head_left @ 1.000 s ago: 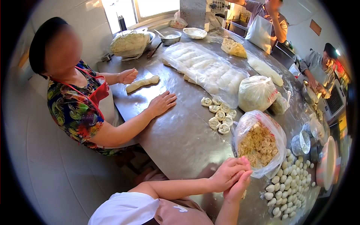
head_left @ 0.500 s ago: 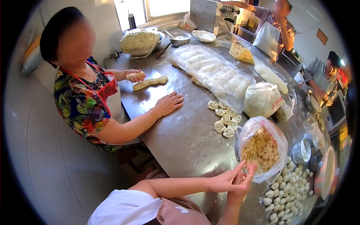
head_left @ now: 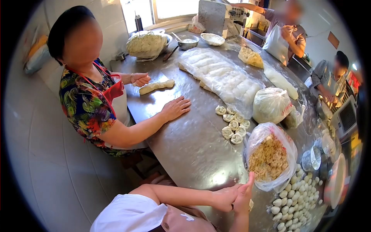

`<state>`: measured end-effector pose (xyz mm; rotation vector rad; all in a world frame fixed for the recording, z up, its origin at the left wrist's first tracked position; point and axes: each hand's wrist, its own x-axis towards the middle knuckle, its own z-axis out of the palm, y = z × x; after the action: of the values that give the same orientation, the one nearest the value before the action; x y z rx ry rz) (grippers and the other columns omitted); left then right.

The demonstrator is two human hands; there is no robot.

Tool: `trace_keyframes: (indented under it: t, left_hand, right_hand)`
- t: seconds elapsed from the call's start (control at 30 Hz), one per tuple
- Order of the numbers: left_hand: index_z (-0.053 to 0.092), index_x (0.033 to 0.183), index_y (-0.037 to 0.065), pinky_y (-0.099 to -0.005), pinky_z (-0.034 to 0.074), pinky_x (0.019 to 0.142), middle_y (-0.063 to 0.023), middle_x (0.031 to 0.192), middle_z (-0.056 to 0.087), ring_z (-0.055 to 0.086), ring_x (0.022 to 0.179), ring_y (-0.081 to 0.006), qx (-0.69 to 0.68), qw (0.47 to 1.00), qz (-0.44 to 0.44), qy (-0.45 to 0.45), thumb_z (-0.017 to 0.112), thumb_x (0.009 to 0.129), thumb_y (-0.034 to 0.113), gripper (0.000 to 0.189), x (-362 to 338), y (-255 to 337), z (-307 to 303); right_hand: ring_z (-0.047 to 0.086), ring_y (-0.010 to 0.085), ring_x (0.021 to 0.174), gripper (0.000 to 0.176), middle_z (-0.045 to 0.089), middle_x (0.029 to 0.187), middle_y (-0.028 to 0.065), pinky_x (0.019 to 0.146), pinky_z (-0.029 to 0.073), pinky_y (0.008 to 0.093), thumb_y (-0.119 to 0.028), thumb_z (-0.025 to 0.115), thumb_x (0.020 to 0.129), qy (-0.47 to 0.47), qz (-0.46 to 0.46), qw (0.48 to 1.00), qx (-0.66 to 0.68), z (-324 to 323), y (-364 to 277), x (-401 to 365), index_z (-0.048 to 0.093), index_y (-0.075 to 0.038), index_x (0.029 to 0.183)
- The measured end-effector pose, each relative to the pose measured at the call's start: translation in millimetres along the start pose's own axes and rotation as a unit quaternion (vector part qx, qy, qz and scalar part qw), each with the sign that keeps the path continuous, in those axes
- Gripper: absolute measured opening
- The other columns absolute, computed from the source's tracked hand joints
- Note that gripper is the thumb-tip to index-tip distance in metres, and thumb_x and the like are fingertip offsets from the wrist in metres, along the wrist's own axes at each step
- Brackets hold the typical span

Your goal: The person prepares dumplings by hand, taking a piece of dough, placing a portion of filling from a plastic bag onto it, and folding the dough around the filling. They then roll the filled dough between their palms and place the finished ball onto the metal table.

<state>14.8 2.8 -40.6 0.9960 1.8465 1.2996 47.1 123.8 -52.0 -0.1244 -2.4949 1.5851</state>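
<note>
My left hand (head_left: 225, 198) and my right hand (head_left: 243, 195) are pressed together low over the table's front edge. The left has its fingers curled in against the right palm. On the right hand the thumb points up and the fingers are closed. Whatever lies between them is hidden. A pale dough-like piece (head_left: 251, 205) shows partly beside my right hand. Just beyond the hands sits an opened plastic bag (head_left: 291, 145) of crumbly light-brown filling (head_left: 269, 158). Small pale egg-shaped balls (head_left: 293, 201) spread out to the right of it.
Several pleated dough pieces (head_left: 233, 125) lie near a tied plastic bag (head_left: 271, 104). Plastic-covered dough (head_left: 222, 79) lies behind. Across on the left, a co-worker's hand (head_left: 176, 108) rests flat on the metal table (head_left: 181, 143) near a dough strip (head_left: 156, 87). Two other people stand far right.
My hands have drawn back from the filling bag's edge and come closer together; my right fingers no longer reach over the filling. The co-worker's far hand no longer shows the dough piece.
</note>
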Motion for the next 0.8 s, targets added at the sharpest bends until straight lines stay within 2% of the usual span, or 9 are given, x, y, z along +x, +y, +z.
trace_keyframes:
  t: [0.13,0.27,0.37,0.4,0.5,0.53,0.67,0.77,0.8]
  left_hand:
    - [0.025,0.135,-0.007,-0.0390,0.033,0.105,-0.0243,0.136,0.032,0.036,0.125,-0.0385,0.048,0.997,0.037,0.057,0.058,0.058,-0.003,0.084,0,-7,24]
    - [0.040,0.124,-0.002,-0.0408,0.044,0.089,-0.0215,0.116,0.049,0.050,0.108,-0.0374,0.127,0.987,0.034,0.088,0.060,0.066,0.001,0.061,11,-7,12]
    - [0.055,0.095,0.003,-0.0404,0.048,0.078,-0.0156,0.096,0.058,0.057,0.092,-0.0359,0.120,0.986,0.030,0.110,0.062,0.073,0.010,0.024,22,-24,-8]
    - [0.056,0.095,0.004,-0.0404,0.048,0.078,-0.0158,0.097,0.058,0.057,0.093,-0.0360,0.108,0.987,0.017,0.115,0.062,0.073,0.011,0.024,23,-29,-9]
    - [0.058,0.098,0.003,-0.0405,0.047,0.080,-0.0164,0.098,0.059,0.057,0.093,-0.0360,0.080,0.989,-0.016,0.126,0.063,0.073,0.013,0.028,18,-28,-16]
    - [0.059,0.099,0.003,-0.0406,0.047,0.080,-0.0166,0.098,0.060,0.057,0.093,-0.0359,0.071,0.988,-0.027,0.131,0.064,0.072,0.014,0.029,17,-30,-15]
    - [0.060,0.099,0.002,-0.0403,0.047,0.080,-0.0170,0.097,0.060,0.056,0.093,-0.0360,0.054,0.991,-0.001,0.121,0.061,0.071,0.008,0.029,12,-18,-16]
    - [0.062,0.094,0.002,-0.0407,0.047,0.078,-0.0168,0.090,0.062,0.057,0.089,-0.0366,0.065,0.993,0.007,0.102,0.061,0.070,0.008,0.025,15,-31,-5]
    - [0.064,0.089,0.002,-0.0415,0.048,0.072,-0.0181,0.080,0.062,0.059,0.080,-0.0378,0.105,0.989,-0.066,0.080,0.061,0.072,0.014,0.020,13,-29,-2]
  right_hand:
    - [0.025,0.0244,0.135,0.072,0.027,0.146,0.0179,0.111,0.018,0.0350,-0.052,0.029,0.098,0.087,0.163,0.932,0.312,-7,42,21,0.025,0.007,0.140]
    - [0.027,0.0216,0.133,0.080,0.026,0.147,0.0153,0.109,0.021,0.0326,-0.058,0.031,0.095,0.041,0.151,0.924,0.350,-2,10,-3,0.023,0.005,0.142]
    - [0.043,0.0193,0.121,0.072,0.039,0.140,0.0081,0.104,0.032,0.0345,-0.043,0.044,0.096,0.045,0.087,0.938,0.332,9,-15,-13,0.014,-0.001,0.146]
    - [0.043,0.0270,0.124,0.060,0.044,0.136,0.0173,0.108,0.027,0.0387,-0.031,0.055,0.093,0.089,0.072,0.978,0.172,13,-13,-11,0.035,0.005,0.136]
    - [0.050,0.0325,0.117,0.038,0.057,0.119,0.0178,0.107,0.031,0.0399,-0.017,0.063,0.086,0.061,-0.100,0.987,-0.108,-3,-15,-10,0.055,0.000,0.119]
    - [0.057,0.0332,0.103,0.022,0.063,0.099,0.0145,0.097,0.041,0.0394,-0.014,0.068,0.080,0.134,-0.123,0.972,-0.151,1,-18,-9,0.064,-0.004,0.099]
    - [0.062,0.0246,0.076,0.019,0.063,0.083,0.0093,0.066,0.049,0.0342,-0.010,0.073,0.074,0.121,-0.041,0.987,-0.102,-8,-21,-18,0.067,-0.007,0.091]
    - [0.062,0.0245,0.068,0.016,0.063,0.078,0.0101,0.061,0.050,0.0332,-0.010,0.073,0.074,0.115,0.011,0.989,-0.091,-9,-13,-28,0.066,-0.007,0.088]
    - [0.062,0.0246,0.064,0.016,0.063,0.076,0.0106,0.059,0.050,0.0328,-0.010,0.073,0.073,0.117,0.012,0.989,-0.087,-9,-11,-30,0.065,-0.006,0.086]
